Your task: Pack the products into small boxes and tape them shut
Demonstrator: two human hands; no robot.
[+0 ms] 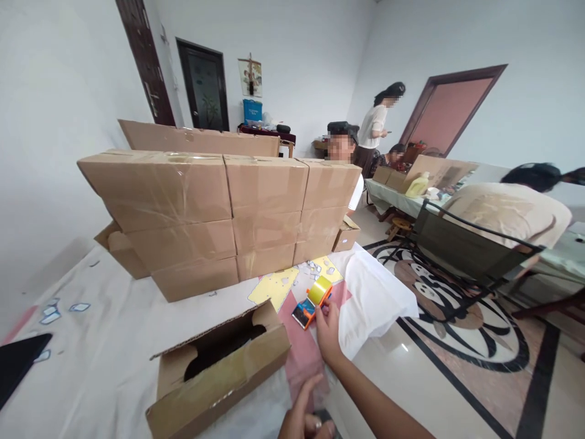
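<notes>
An orange and blue tape dispenser (pixel 307 309) with a yellow-green tape roll (pixel 320 290) is on the patterned cloth. My right hand (pixel 328 326) has its fingers closed on the near side of it. At the bottom edge is my left hand (pixel 304 414), partly cut off, its index finger stretched out and the other fingers curled in. Something dark grey shows beside those curled fingers, too little to name. Left of my hands lies a long cardboard box (pixel 228 378) with a flap raised and a dark opening in its upper side.
Taped cardboard boxes (pixel 192 201) stand stacked across the table's far side, with another carton (pixel 201 141) behind. The cloth (pixel 105 341) hangs over the right edge. A dark flat object (pixel 21 366) lies far left. Several people are nearby, one in a chair (pixel 470 244) at right.
</notes>
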